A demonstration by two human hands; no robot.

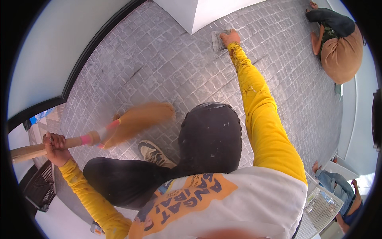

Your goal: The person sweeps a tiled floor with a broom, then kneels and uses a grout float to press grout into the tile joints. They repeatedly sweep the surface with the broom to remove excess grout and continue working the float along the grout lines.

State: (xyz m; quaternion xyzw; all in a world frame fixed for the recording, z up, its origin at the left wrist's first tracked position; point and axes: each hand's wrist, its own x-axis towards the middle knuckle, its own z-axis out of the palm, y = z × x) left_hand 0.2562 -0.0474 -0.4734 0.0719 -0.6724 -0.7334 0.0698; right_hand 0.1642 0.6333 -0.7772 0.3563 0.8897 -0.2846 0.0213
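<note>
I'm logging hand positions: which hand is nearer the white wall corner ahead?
Right. The right hand is near the white wall corner, holding a flat tool; the left hand is far back and left, gripping the broom handle.

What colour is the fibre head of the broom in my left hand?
The fan-shaped fibre broom head is golden brown; it shows best in the head view.

Broom (145, 121) left; flat tool (217, 42) ahead, near wall corner (187, 16); person (341, 53) right.

a white pillar (177, 11) stands at top; a person in brown (343, 55) bends upper right, a person in jeans (333, 183) below, near white mesh (324, 208).
</note>
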